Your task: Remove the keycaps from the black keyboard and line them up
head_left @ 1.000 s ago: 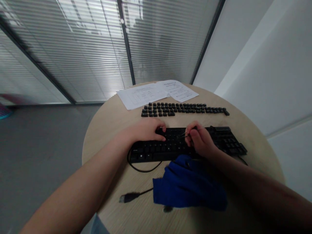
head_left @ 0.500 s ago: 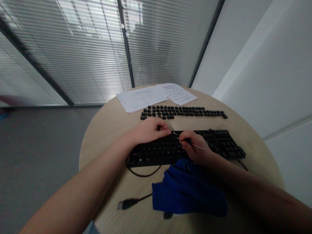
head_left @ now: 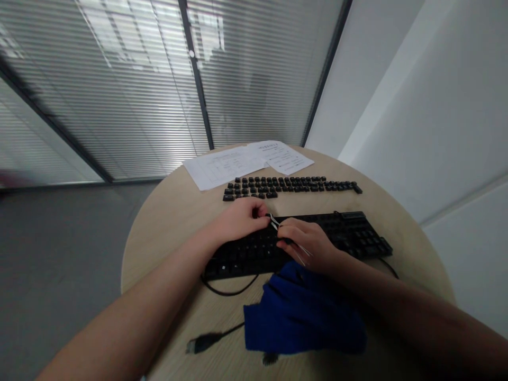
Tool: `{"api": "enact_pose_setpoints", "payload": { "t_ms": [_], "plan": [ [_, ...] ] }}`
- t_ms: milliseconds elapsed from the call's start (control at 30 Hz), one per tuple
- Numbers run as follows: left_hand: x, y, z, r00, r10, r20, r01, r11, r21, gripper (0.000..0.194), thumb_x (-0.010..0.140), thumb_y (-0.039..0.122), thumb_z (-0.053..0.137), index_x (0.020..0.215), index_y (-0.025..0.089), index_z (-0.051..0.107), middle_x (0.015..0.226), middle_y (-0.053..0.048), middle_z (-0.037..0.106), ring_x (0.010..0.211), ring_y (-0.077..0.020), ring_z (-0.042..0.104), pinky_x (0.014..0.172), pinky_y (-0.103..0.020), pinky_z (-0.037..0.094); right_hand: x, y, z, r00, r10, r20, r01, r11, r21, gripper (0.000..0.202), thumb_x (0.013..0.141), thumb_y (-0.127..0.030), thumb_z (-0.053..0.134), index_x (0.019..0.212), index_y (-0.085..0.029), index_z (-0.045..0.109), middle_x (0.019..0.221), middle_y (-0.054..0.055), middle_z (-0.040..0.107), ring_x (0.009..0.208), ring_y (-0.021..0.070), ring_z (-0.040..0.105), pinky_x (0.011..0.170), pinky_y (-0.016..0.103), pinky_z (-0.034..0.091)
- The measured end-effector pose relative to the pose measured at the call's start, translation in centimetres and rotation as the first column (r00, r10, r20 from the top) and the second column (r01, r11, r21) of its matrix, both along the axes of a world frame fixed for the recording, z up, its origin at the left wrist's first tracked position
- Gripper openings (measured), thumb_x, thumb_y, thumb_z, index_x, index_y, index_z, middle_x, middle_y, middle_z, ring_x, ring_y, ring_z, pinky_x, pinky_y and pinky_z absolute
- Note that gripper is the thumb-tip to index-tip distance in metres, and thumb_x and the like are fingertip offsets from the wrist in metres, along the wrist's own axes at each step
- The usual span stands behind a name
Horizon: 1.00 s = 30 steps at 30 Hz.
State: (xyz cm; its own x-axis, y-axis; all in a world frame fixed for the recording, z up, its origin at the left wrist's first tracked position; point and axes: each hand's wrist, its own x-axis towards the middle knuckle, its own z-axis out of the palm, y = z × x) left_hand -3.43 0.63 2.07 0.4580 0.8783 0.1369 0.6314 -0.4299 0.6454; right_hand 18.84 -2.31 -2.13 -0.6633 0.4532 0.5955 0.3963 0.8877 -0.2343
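A black keyboard lies across the round table, under both hands. My right hand is closed round a wire keycap puller, whose thin wires stick out at both ends of the grip. My left hand is pinched at the puller's left tip, above the keyboard's upper rows. A small dark piece, which looks like a keycap, is at its fingertips, partly hidden. Beyond the keyboard, loose black keycaps lie in several rows.
Printed papers lie at the table's far edge. A crumpled blue cloth is in front of the keyboard, over part of a cable with a USB plug. The wooden table stands near a window with blinds and a white wall.
My right hand has moved left with the puller, bringing its wire tip to my left fingers. My left hand stays near the same spot. The whole view has shifted slightly.
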Motion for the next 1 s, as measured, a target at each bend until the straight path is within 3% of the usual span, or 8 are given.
{"api": "enact_pose_setpoints", "payload": {
  "t_ms": [100,267,533,633,733,833,1000],
  "plan": [
    [-0.1,0.3,0.0,0.997,0.063,0.035,-0.062,0.998,-0.026,0.012,0.075,0.030,0.058,0.070,0.020,0.055,0.068,0.002,0.057,0.065,-0.0137,0.051,0.060,-0.029,0.039,0.0,0.1,0.0,0.999,-0.041,-0.032,0.041,0.999,-0.021,0.009,0.099,-0.028,0.049,0.096,-0.023,0.056,0.093,0.007,0.067,0.084,0.0191,0.063,0.076,0.030,0.050],
    [-1.1,0.9,0.4,0.986,0.133,0.102,-0.130,0.991,-0.040,0.017,0.078,0.033,0.054,0.069,0.021,0.046,0.065,0.003,0.048,0.063,-0.0130,0.045,0.059,-0.028,0.038,0.1,0.3,0.0,0.969,-0.240,-0.066,0.231,0.966,-0.117,0.009,0.098,-0.026,0.049,0.094,-0.022,0.055,0.084,0.005,0.063,0.074,0.0191,0.060,0.071,0.031,0.047],
    [-0.9,0.3,0.3,0.988,-0.113,0.102,0.121,0.990,-0.073,0.018,0.080,0.037,0.057,0.077,0.020,0.055,0.075,0.001,0.055,0.070,-0.0140,0.051,0.065,-0.029,0.042,0.1,-0.2,0.8,0.983,-0.178,-0.031,0.176,0.982,-0.073,0.019,0.098,-0.029,0.047,0.081,-0.022,0.051,0.079,0.004,0.058,0.078,0.0200,0.053,0.074,0.034,0.043],
    [-0.8,0.3,0.1,0.990,-0.093,0.104,0.103,0.990,-0.093,0.018,0.080,0.037,0.058,0.078,0.019,0.056,0.073,0.001,0.055,0.068,-0.0139,0.051,0.064,-0.029,0.041,0.1,-0.2,1.2,0.975,-0.214,-0.062,0.215,0.977,0.006,0.022,0.099,-0.024,0.040,0.082,-0.022,0.054,0.086,0.008,0.059,0.085,0.0229,0.052,0.080,0.039,0.043],
    [-0.9,0.5,0.0,0.987,-0.079,0.139,0.095,0.989,-0.110,0.020,0.081,0.038,0.059,0.078,0.019,0.056,0.073,0.001,0.055,0.068,-0.0138,0.050,0.065,-0.030,0.042,0.1,0.0,1.4,0.965,-0.252,-0.069,0.256,0.965,0.060,0.020,0.098,-0.018,0.039,0.097,-0.019,0.059,0.099,0.012,0.063,0.094,0.0252,0.055,0.087,0.042,0.045],
    [-0.7,0.4,-0.2,0.975,-0.102,0.197,0.129,0.983,-0.132,0.020,0.081,0.039,0.059,0.079,0.019,0.057,0.072,0.001,0.054,0.068,-0.0133,0.050,0.064,-0.029,0.041,0.1,0.2,1.4,0.963,-0.270,-0.016,0.271,0.960,0.070,0.027,0.098,-0.015,0.038,0.112,-0.018,0.060,0.096,0.011,0.068,0.088,0.0232,0.061,0.082,0.038,0.049],
    [0.0,0.0,-0.5,0.938,-0.140,0.318,0.206,0.961,-0.186,0.023,0.080,0.040,0.063,0.078,0.018,0.059,0.069,0.003,0.053,0.065,-0.0123,0.049,0.062,-0.027,0.039,0.0,0.3,1.4,0.935,-0.354,0.006,0.349,0.925,0.148,0.023,0.098,-0.032,0.053,0.114,-0.020,0.065,0.089,0.007,0.071,0.079,0.0203,0.065,0.071,0.031,0.050]
  ]
}}
